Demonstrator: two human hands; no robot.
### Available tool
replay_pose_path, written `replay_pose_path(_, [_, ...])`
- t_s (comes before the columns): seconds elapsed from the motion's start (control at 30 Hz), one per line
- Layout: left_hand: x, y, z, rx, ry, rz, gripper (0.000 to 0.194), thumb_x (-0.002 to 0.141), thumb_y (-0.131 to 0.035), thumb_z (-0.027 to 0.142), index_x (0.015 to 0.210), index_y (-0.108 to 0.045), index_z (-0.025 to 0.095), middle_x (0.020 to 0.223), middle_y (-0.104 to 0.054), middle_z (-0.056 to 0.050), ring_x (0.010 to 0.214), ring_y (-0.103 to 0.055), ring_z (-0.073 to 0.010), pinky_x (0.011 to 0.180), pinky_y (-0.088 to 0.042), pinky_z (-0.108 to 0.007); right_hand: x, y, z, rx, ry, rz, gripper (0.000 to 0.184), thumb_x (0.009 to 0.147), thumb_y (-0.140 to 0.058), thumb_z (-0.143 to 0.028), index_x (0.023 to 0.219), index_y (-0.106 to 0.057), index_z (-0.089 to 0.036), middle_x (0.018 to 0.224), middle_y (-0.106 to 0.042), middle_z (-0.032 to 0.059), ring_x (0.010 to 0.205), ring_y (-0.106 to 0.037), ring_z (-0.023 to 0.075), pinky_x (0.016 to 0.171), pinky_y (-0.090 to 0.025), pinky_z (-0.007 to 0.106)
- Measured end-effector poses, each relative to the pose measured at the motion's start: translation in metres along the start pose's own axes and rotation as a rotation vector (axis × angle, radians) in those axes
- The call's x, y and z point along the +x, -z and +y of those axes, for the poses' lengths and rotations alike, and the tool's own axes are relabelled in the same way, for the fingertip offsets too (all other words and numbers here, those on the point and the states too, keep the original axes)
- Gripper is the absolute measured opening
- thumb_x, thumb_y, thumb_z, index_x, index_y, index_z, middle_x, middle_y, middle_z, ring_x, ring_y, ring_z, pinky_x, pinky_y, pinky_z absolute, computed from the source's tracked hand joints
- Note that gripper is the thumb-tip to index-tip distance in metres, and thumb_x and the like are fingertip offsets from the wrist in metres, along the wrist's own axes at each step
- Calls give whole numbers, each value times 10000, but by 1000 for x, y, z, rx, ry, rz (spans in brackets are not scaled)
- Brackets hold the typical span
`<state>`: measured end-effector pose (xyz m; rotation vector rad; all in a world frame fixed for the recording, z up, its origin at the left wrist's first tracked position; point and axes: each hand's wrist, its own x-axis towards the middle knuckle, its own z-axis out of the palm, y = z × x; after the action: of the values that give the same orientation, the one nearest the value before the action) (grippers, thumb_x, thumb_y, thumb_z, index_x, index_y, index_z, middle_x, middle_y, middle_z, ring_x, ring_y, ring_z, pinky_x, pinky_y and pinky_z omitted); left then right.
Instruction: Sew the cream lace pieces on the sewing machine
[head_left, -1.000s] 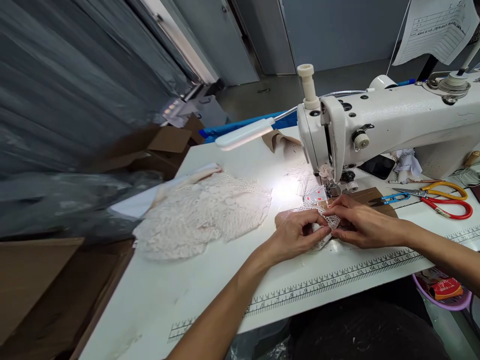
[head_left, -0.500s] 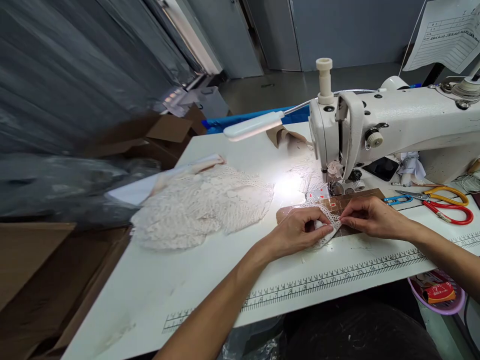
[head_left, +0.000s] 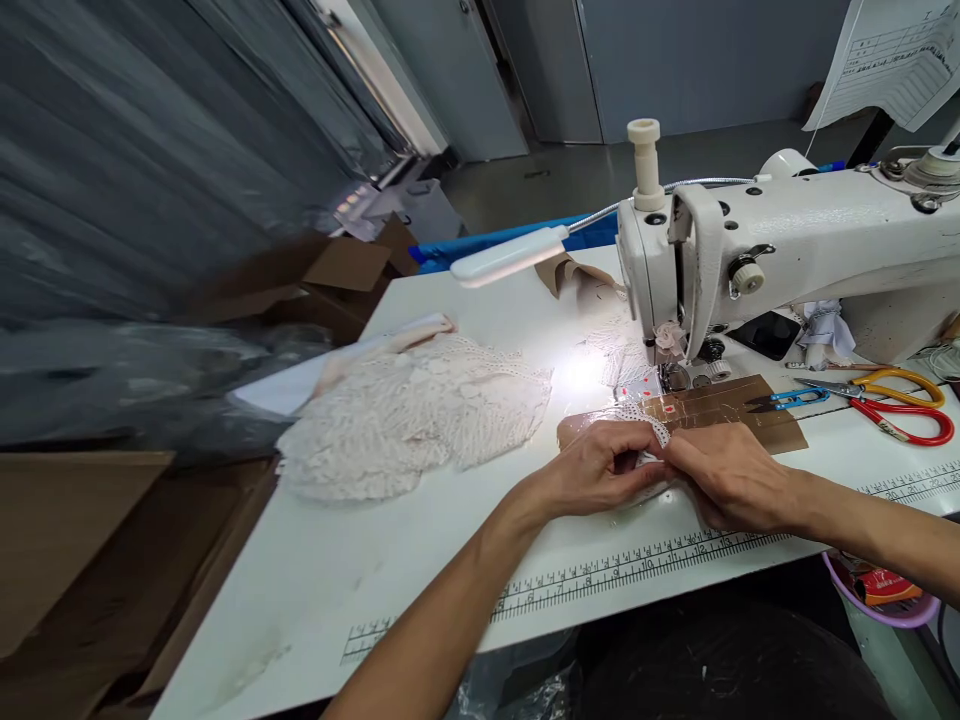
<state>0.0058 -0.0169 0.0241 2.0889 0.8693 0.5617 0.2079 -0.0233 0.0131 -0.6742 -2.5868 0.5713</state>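
My left hand [head_left: 600,468] pinches a strip of white lace fabric [head_left: 651,428] between thumb and fingers, just in front of the sewing machine [head_left: 675,260]. Against it, my right hand [head_left: 731,475] is closed on the same lace, its thumb touching the left hand's fingertips. Much of the lace is covered by the fingers. Beneath and behind the hands lies a brown plate [head_left: 776,420] by the machine's needle area. A larger heap of ruffled white lace fabric [head_left: 405,420] is spread on the table to the left.
Blue thread snips [head_left: 799,398] and scissors with red and yellow handles [head_left: 900,400] lie right of the needle. A lamp [head_left: 510,258] shines over the white table [head_left: 300,590], which has a printed ruler [head_left: 600,580] along its front. Cardboard boxes [head_left: 349,262] stand at the left.
My right hand has turned over and come down and left against the left hand, closing around the lace. More of the brown plate now shows. The lace heap stays put.
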Motion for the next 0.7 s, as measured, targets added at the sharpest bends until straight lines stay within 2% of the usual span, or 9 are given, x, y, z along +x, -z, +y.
replay_pose_path(0.1, [2,-3,5,23,-37,-59,198,870,-517,256,702,-599,190,620,-538,12,552,-436,-101,523,-364,-243,-10,1,2,-101,19,-51,297,639,-408,-63,903,-466,-186,756,-540,41,613,-387,145,531,-185,295])
replay_pose_path(0.23, [2,-9,4,105,-67,-58,201,824,-513,177,623,-514,185,591,-508,19,552,-423,-102,535,-355,-252,-14,1,-5,-159,-19,-74,311,610,-412,-46,882,-466,-186,746,-526,43,607,-366,144,522,-187,297])
replay_pose_path(0.37, [-3,-4,1,90,-33,-67,147,817,-476,172,678,-527,179,631,-533,8,576,-451,-104,538,-363,-240,-3,-3,-19,-68,29,-31,272,665,-386,-35,884,-459,-181,763,-513,44,617,-363,138,520,-223,283])
replay_pose_path(0.47, [-9,4,2,44,-27,-82,137,839,-466,195,764,-577,170,669,-560,3,593,-464,-101,546,-368,-227,-1,1,-11,28,61,-58,207,753,-362,-52,865,-469,-189,777,-533,52,646,-394,143,551,-269,281])
replay_pose_path(0.5, [-10,6,1,46,-25,-78,143,849,-479,210,766,-587,168,667,-562,5,592,-460,-99,553,-369,-228,-3,4,-3,39,-18,-47,151,786,-384,-83,841,-466,-198,729,-514,37,619,-379,139,550,-263,282])
replay_pose_path(0.57, [-11,8,-2,51,7,-36,172,865,-519,257,746,-602,164,658,-567,4,589,-458,-97,563,-370,-232,-11,14,16,12,-336,63,48,817,-451,-169,793,-444,-210,605,-428,-6,541,-322,127,535,-241,283])
replay_pose_path(0.63, [-9,6,-7,24,79,20,202,867,-557,308,747,-626,161,645,-561,7,587,-462,-97,555,-367,-231,-19,23,29,-16,-452,128,96,902,-384,-234,823,-432,-205,636,-462,8,541,-359,132,544,-264,289])
replay_pose_path(0.7, [-7,4,-12,-24,160,79,211,852,-600,355,781,-653,163,617,-524,21,573,-449,-95,525,-351,-222,-22,29,32,104,-472,92,177,941,-398,-338,854,-461,-197,683,-526,24,567,-437,140,564,-328,293])
